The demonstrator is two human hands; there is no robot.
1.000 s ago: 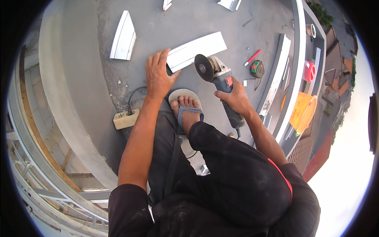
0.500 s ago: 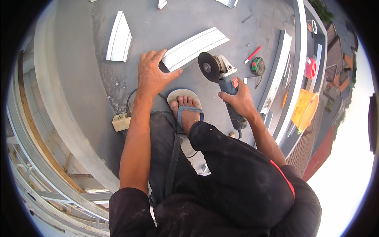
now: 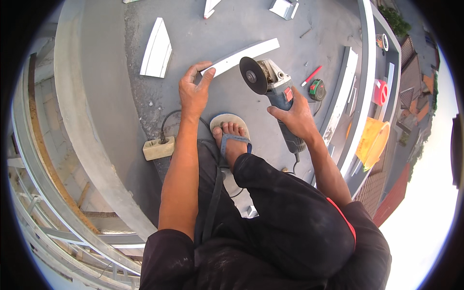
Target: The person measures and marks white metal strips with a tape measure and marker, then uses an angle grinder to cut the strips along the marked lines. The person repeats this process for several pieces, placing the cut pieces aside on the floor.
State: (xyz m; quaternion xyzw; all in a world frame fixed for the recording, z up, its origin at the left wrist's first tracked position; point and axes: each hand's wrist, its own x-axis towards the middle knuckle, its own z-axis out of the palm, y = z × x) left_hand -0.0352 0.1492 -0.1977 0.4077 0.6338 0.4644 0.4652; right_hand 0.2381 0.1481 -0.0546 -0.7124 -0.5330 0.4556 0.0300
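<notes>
One long white metal strip [image 3: 234, 60], near end pinched in the left hand [image 3: 194, 94], slants forward and rightward. The right hand [image 3: 298, 115], farther from it, grips a blue-grey angle grinder [image 3: 279, 97].

Bare left hand [image 3: 194, 94] extended ahead of the body, fingers bent towards the right, thumb set opposite them in a pinching grip. Bare left forearm [image 3: 183, 159] nearly vertical in view, wrist close to straight. Bare right hand [image 3: 298, 115] in a wrapping grip, thumb pointing left, fingers largely hidden. Bare right forearm [image 3: 329, 169] slanted up and leftward. Hands well apart, left slightly further forward
</notes>
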